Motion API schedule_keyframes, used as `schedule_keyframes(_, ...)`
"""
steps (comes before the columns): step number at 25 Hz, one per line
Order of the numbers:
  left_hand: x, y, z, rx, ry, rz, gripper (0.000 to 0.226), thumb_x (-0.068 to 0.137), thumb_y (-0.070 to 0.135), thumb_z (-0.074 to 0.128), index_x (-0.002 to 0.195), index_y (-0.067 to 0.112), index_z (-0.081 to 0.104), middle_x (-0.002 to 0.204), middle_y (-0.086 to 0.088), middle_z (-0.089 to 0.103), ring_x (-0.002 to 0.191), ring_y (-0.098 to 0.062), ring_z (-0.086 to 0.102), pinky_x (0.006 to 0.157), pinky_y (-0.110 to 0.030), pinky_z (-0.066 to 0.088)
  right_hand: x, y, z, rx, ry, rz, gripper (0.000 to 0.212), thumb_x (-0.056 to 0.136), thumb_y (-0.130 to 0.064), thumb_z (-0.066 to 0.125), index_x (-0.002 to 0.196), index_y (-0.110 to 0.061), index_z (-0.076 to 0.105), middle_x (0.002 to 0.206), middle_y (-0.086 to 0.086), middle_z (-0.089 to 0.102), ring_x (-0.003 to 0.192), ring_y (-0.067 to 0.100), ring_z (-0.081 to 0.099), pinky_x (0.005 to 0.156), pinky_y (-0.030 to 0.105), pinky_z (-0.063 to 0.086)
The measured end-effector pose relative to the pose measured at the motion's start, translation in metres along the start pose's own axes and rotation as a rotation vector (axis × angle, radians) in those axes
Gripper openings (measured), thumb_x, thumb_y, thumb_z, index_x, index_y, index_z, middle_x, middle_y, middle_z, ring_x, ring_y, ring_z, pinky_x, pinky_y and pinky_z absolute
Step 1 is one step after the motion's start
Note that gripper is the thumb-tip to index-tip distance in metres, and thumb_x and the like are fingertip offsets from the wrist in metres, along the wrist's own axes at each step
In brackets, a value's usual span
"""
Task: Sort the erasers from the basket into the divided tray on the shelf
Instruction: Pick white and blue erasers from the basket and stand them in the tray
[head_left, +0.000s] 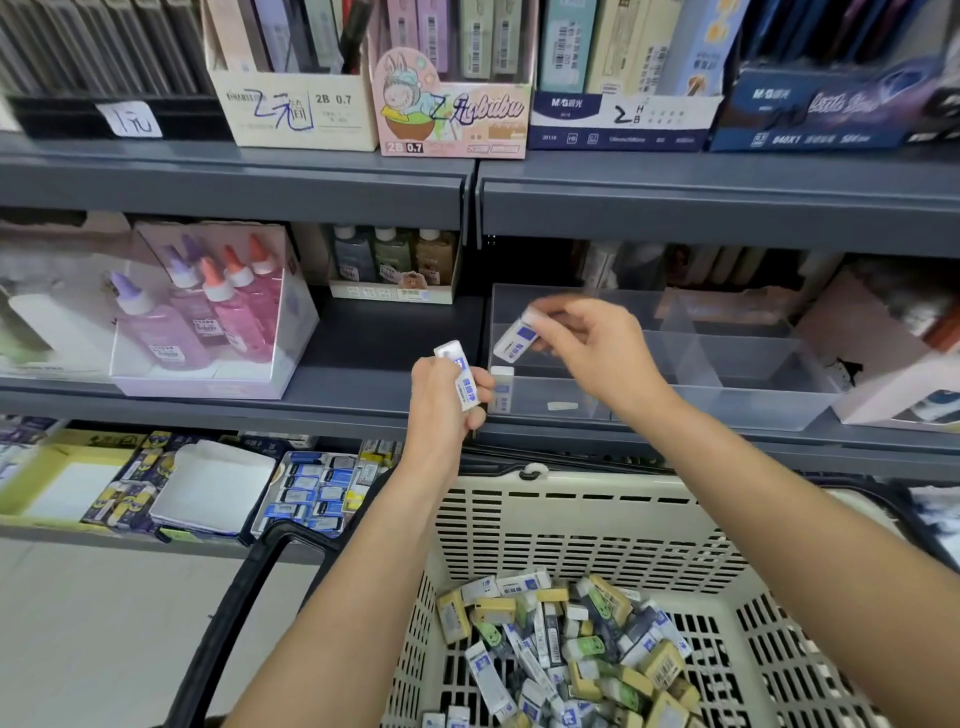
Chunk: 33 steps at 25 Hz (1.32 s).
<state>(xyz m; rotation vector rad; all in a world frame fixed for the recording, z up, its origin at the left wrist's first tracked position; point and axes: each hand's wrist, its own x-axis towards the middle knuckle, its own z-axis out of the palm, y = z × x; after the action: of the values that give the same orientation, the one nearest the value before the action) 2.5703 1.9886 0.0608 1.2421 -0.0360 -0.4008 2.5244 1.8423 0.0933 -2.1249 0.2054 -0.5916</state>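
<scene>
A beige slotted basket (582, 525) below me holds several erasers (566, 644) in white-blue, yellow and green sleeves. On the middle shelf stands a clear divided tray (737, 358). My left hand (441, 400) grips a white-blue eraser (464, 382) just left of the tray. My right hand (597, 348) pinches another white-blue eraser (517, 335) over the tray's left compartment. One white eraser (503, 387) stands upright inside the tray's front-left corner.
Pink and purple glue bottles in a clear box (208, 312) sit left on the same shelf. A pale pink box (893, 348) flanks the tray on the right. Pencil-lead display boxes (452, 104) fill the upper shelf. The lower shelf holds eraser boxes (311, 493).
</scene>
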Motion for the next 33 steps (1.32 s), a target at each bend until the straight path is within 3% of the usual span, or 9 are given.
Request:
schedule_keyframes(3, 0.002, -0.001, -0.001, 0.112, 0.027, 0.072, 0.015, 0.093, 0.004, 0.039, 0.091, 0.012, 0.051, 0.091, -0.005, 0.061, 0.070, -0.010, 0.062, 0.045, -0.019, 0.044, 0.009, 0.001, -0.004, -0.033, -0.046, 0.057, 0.003, 0.090, -0.025, 0.059, 0.092, -0.024, 0.060, 0.074, -0.009, 0.071, 0.066, 0.002, 0.067, 0.074, 0.028, 0.056)
schedule_keyframes(6, 0.007, -0.001, -0.008, 0.194, 0.040, 0.126, 0.019, 0.093, 0.005, 0.046, 0.107, 0.013, 0.056, 0.098, 0.003, 0.059, 0.084, -0.009, 0.063, 0.058, -0.016, 0.051, 0.015, 0.001, 0.000, -0.085, -0.069, 0.065, 0.003, 0.090, -0.023, 0.058, 0.092, -0.025, 0.058, 0.079, -0.003, 0.071, 0.071, 0.008, 0.068, 0.077, 0.036, 0.056)
schedule_keyframes(11, 0.014, -0.003, -0.021, 0.266, 0.140, 0.103, 0.015, 0.089, 0.009, 0.058, 0.097, 0.020, 0.053, 0.093, 0.003, 0.066, 0.061, 0.002, 0.064, 0.058, -0.019, 0.051, 0.019, 0.007, 0.017, -0.295, -0.280, 0.076, 0.006, 0.090, -0.026, 0.057, 0.093, -0.024, 0.062, 0.085, -0.001, 0.070, 0.082, 0.016, 0.066, 0.085, 0.031, 0.049)
schedule_keyframes(16, 0.016, -0.004, -0.025, 0.183, 0.155, 0.183, 0.020, 0.091, 0.013, 0.057, 0.100, 0.030, 0.062, 0.088, 0.005, 0.068, 0.064, 0.001, 0.064, 0.060, -0.019, 0.051, 0.014, 0.009, 0.023, -0.376, -0.375, 0.057, 0.023, 0.095, -0.020, 0.048, 0.107, -0.016, 0.067, 0.102, 0.001, 0.070, 0.091, 0.019, 0.064, 0.082, 0.028, 0.048)
schedule_keyframes(20, 0.015, -0.003, -0.021, 0.163, 0.104, 0.208, 0.023, 0.092, 0.011, 0.056, 0.111, 0.023, 0.062, 0.088, 0.002, 0.067, 0.067, 0.000, 0.064, 0.058, -0.015, 0.049, 0.014, -0.001, 0.021, -0.368, -0.239, 0.016, 0.028, 0.097, -0.024, 0.045, 0.110, -0.014, 0.066, 0.111, 0.000, 0.068, 0.100, 0.018, 0.061, 0.087, 0.027, 0.045)
schedule_keyframes(23, 0.013, -0.001, -0.016, 0.085, 0.075, 0.199, 0.017, 0.091, 0.011, 0.058, 0.105, 0.020, 0.062, 0.096, -0.006, 0.068, 0.075, -0.006, 0.068, 0.061, -0.016, 0.051, 0.014, -0.010, 0.020, -0.270, -0.187, 0.048, 0.023, 0.090, -0.033, 0.056, 0.103, -0.018, 0.068, 0.088, -0.005, 0.069, 0.081, 0.010, 0.062, 0.071, 0.019, 0.047)
schedule_keyframes(29, 0.013, -0.006, -0.011, 0.183, 0.056, 0.216, 0.018, 0.090, 0.015, 0.060, 0.102, 0.029, 0.060, 0.102, 0.001, 0.066, 0.088, -0.006, 0.065, 0.070, -0.021, 0.054, 0.026, -0.010, 0.009, 0.160, -0.145, 0.323, 0.007, 0.087, -0.008, 0.062, 0.093, -0.011, 0.064, 0.084, 0.010, 0.069, 0.066, 0.016, 0.063, 0.067, 0.027, 0.053)
schedule_keyframes(31, 0.016, -0.011, -0.013, 0.351, 0.038, 0.201, 0.027, 0.087, 0.020, 0.065, 0.112, 0.027, 0.057, 0.108, 0.006, 0.061, 0.095, -0.004, 0.061, 0.081, -0.024, 0.052, 0.036, -0.006, 0.002, 0.006, -0.045, 0.257, 0.008, 0.086, -0.008, 0.062, 0.093, -0.010, 0.065, 0.082, 0.009, 0.067, 0.074, 0.023, 0.062, 0.074, 0.034, 0.050)
schedule_keyframes(33, 0.019, -0.018, -0.012, 0.503, -0.039, 0.143, 0.041, 0.084, 0.018, 0.068, 0.123, 0.018, 0.053, 0.114, 0.005, 0.058, 0.103, -0.009, 0.058, 0.086, -0.023, 0.048, 0.039, -0.002, 0.001, -0.313, -0.106, 0.163, 0.014, 0.086, -0.015, 0.062, 0.098, -0.017, 0.067, 0.090, 0.004, 0.068, 0.085, 0.022, 0.063, 0.083, 0.030, 0.051)
